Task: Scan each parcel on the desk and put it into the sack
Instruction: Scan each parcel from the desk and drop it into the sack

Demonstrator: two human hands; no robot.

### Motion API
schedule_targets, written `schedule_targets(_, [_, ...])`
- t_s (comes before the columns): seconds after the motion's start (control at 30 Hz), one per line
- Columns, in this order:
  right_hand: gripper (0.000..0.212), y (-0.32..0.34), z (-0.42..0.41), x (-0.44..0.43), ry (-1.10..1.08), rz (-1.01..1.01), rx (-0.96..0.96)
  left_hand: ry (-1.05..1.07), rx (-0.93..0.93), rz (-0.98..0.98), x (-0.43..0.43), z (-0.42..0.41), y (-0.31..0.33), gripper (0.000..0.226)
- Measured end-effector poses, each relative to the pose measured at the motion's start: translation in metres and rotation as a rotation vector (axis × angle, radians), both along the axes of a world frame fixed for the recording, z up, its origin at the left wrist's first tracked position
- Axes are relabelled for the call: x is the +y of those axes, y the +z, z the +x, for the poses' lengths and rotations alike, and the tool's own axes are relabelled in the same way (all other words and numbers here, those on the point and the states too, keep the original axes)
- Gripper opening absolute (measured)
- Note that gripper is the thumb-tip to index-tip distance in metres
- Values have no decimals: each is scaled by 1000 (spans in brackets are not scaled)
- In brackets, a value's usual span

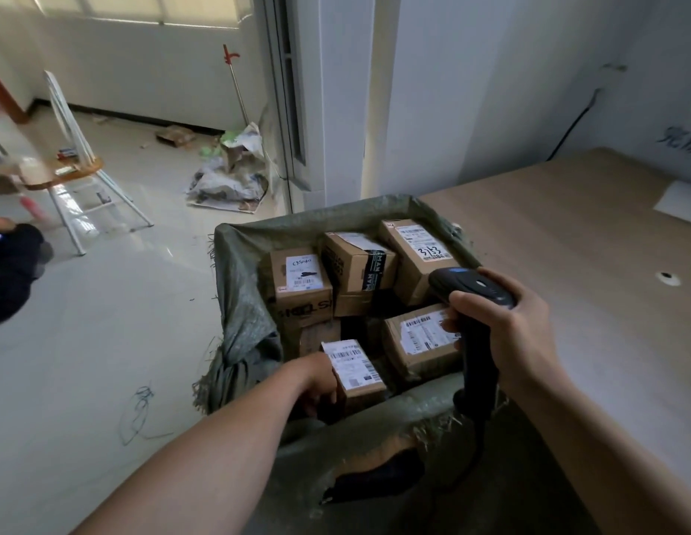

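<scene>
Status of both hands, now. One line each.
Left hand: holds a small labelled parcel down inside the sack.
Right hand: grips the black scanner by its handle.

In the sack, the far-right parcel has a white label with "3153" handwritten in black. The middle parcel beside it wears black tape printed "MAN". The far-left parcel bears a handwritten code I cannot read surely. The small parcel and near-right parcel show barcodes, print too small. Right of the sack, blue characters on the wall are cut off.
</scene>
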State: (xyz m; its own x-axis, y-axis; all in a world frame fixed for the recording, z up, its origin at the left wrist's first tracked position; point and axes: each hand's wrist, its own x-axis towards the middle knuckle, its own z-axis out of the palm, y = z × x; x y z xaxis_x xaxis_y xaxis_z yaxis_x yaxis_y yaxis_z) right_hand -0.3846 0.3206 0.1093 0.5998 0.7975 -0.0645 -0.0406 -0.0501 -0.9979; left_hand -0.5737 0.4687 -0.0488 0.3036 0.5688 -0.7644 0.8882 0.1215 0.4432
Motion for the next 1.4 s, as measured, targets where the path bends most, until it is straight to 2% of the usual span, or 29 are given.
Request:
schedule_targets(0.07, [36,-2,2,0,-19,9,10,54,3,55,8,3,6,84])
schedule_targets(0.13, [49,-6,4,2,-44,3,18,83,19,75,13,6,13,104])
schedule_targets(0.23, [67,-9,3,4,-64,-11,19,54,-24,81,12,12,13,120])
schedule_targets(0.47, [80,-16,5,6,-98,-34,33,-219,76,142,22,14,0,131])
schedule_targets(0.53, [81,-17,5,5,-104,-42,27,-368,146,221,25,17,3,127])
schedule_targets(0.6, [80,-15,6,2,-105,-46,27,-500,230,307,26,21,7,111])
schedule_targets(0.7, [71,-8,10,-7,-106,-33,27,-531,306,408,27,29,14,105])
schedule_targets(0.77, [58,-3,15,-17,-119,-5,37,-497,278,482,25,40,22,99])
schedule_targets(0.9, [33,13,26,-48,-165,56,19,-497,151,663,10,75,43,69])
schedule_targets(1.0, [28,26,40,-85,-212,95,-4,-528,26,784,-17,111,64,62])
schedule_targets(1.17, [42,41,72,-178,-337,122,-27,-623,-135,944,-102,180,101,60])
schedule_targets(1.33, [72,55,106,-299,-482,156,-40,-773,-246,1026,-216,246,133,61])
schedule_targets(1.4, [75,61,116,-351,-547,168,-61,-825,-299,1045,-266,270,143,59])
